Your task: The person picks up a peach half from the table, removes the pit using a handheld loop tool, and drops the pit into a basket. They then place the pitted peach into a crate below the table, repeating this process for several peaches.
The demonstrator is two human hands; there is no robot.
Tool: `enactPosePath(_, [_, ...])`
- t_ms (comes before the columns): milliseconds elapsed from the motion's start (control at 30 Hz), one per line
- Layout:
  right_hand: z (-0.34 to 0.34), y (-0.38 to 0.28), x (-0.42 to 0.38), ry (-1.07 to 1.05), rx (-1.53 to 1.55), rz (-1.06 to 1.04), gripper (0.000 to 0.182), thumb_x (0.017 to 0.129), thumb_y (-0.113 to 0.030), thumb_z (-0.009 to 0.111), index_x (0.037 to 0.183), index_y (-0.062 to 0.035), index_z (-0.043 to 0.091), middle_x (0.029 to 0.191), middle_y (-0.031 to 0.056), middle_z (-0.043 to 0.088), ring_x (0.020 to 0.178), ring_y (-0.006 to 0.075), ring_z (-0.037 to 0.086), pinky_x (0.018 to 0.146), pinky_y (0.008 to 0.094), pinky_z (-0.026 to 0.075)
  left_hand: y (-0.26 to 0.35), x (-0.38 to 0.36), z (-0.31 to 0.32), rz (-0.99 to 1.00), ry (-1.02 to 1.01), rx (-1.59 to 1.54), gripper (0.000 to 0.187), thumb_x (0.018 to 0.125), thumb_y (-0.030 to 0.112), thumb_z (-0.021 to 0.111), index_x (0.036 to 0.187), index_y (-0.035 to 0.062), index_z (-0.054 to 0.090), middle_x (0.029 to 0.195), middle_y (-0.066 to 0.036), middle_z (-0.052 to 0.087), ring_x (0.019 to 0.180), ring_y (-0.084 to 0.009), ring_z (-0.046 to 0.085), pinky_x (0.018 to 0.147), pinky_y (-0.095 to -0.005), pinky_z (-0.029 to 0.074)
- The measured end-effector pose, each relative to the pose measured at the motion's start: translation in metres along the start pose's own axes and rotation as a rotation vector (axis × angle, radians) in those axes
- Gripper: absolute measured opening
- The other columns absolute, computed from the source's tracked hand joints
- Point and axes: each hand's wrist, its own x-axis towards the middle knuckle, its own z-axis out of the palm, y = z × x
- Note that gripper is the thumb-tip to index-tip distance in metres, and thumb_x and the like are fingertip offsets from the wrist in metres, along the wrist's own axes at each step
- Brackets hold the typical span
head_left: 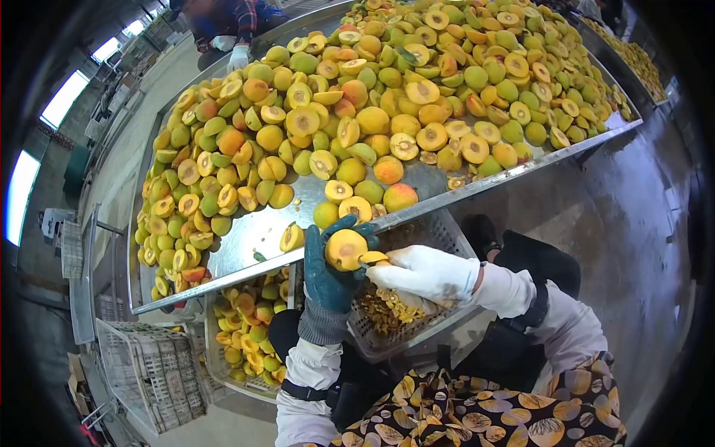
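My left hand [331,272], in a dark green glove, holds a halved yellow fruit [345,249] with its cut face up, just in front of the metal table's near edge. My right hand [428,274], in a white glove, is closed against the fruit's right side. A small piece of yellow fruit [374,257] shows at its fingertips, with a bit of a dark tool beside it; most of that tool is hidden in the glove. Below my hands, a crate [447,316] holds brownish scraps.
Many whole and halved fruits [372,119] are heaped on the metal table [257,223]. A crate of halves [253,335] stands below its edge, beside stacked grey crates [160,365]. Across the table, a person's gloved hand [238,57] rests near the far rim.
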Motion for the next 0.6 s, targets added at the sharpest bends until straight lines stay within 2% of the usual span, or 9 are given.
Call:
enactPosePath(67, [-0.010,-0.005,-0.005,-0.246,0.393,0.144,0.062,0.095,-0.060,0.051,0.101,-0.0001,0.063,0.067,0.0157,0.065,0.050,0.0260,0.064,0.045,0.0352,0.051,-0.016,0.005,-0.004,-0.169,0.122,-0.400,0.060,0.107,0.049,0.033,0.134,-0.0026,0.050,0.117,-0.019,0.066,0.104,-0.0275,0.066,0.095,-0.0383,0.054])
enactPosePath(100, [-0.006,0.000,-0.006,-0.142,0.463,0.134,0.062,0.096,-0.060,0.051,0.101,0.0001,0.062,0.060,0.0085,0.060,0.039,0.0170,0.056,0.034,0.0281,0.041,-0.019,0.001,-0.001,0.092,0.032,-0.044,0.051,0.108,0.040,0.036,0.133,-0.0032,0.050,0.118,-0.019,0.065,0.105,-0.0267,0.066,0.094,-0.0376,0.054])
enactPosePath(133, [-0.006,0.002,0.000,-0.003,0.315,0.092,0.062,0.096,-0.060,0.051,0.100,0.0009,0.062,0.056,0.0075,0.057,0.039,0.0174,0.055,0.034,0.0285,0.040,-0.023,-0.002,0.001,0.372,0.035,0.292,0.043,0.108,0.030,0.040,0.133,-0.0039,0.050,0.118,-0.019,0.065,0.105,-0.0258,0.066,0.092,-0.0368,0.055])
enactPosePath(200, [-0.012,-0.003,-0.006,-0.079,0.363,0.099,0.061,0.097,-0.059,0.050,0.100,0.0004,0.061,0.056,0.0079,0.057,0.039,0.0170,0.054,0.034,0.0283,0.040,-0.036,0.010,-0.008,0.507,0.022,0.549,0.036,0.108,0.022,0.043,0.131,-0.0047,0.051,0.118,-0.018,0.064,0.104,-0.0247,0.065,0.090,-0.0352,0.056])
enactPosePath(267, [-0.009,0.003,-0.004,-0.193,0.412,-0.111,0.058,0.098,-0.058,0.048,0.097,-0.0011,0.062,0.058,0.0083,0.059,0.040,0.0173,0.055,0.035,0.0273,0.040,-0.051,0.011,-0.010,0.395,0.060,0.226,0.028,0.105,0.010,0.049,0.129,-0.0042,0.052,0.118,-0.018,0.063,0.104,-0.0233,0.065,0.089,-0.0335,0.056])
enactPosePath(367, [0.000,-0.008,-0.003,0.008,0.233,-0.040,0.059,0.098,-0.058,0.048,0.094,-0.0011,0.061,0.060,0.0102,0.062,0.050,0.0228,0.063,0.046,0.0344,0.049,-0.035,0.007,0.005,0.278,0.057,0.033,0.028,0.106,0.013,0.047,0.128,-0.0029,0.052,0.118,-0.017,0.063,0.108,-0.0223,0.063,0.096,-0.0341,0.052])
enactPosePath(433, [0.007,-0.001,0.004,0.195,-0.023,-0.136,0.057,0.094,-0.058,0.055,0.099,-0.0023,0.059,0.064,0.0144,0.065,0.061,0.0313,0.068,0.056,0.0418,0.053,-0.032,0.007,0.006,0.350,0.092,0.444,0.030,0.107,0.018,0.045,0.127,-0.0027,0.053,0.119,-0.016,0.063,0.109,-0.0218,0.063,0.098,-0.0338,0.051])
enactPosePath(500, [0.018,0.000,0.004,0.464,-0.298,-0.232,0.054,0.091,-0.058,0.059,0.101,-0.0042,0.058,0.067,0.0158,0.066,0.064,0.0341,0.068,0.057,0.0430,0.053,-0.025,0.006,0.011,0.300,0.140,0.434,0.032,0.107,0.021,0.044,0.126,-0.0023,0.053,0.120,-0.014,0.064,0.109,-0.0215,0.063,0.098,-0.0333,0.050])
enactPosePath(600, [0.024,0.000,0.005,0.662,-0.495,-0.348,0.049,0.085,-0.053,0.067,0.108,-0.0100,0.058,0.070,0.0155,0.066,0.067,0.0359,0.069,0.057,0.0452,0.054,-0.020,0.002,0.021,0.082,0.196,-0.075,0.032,0.107,0.023,0.046,0.125,-0.0016,0.053,0.119,-0.013,0.064,0.109,-0.0210,0.063,0.096,-0.0327,0.051])
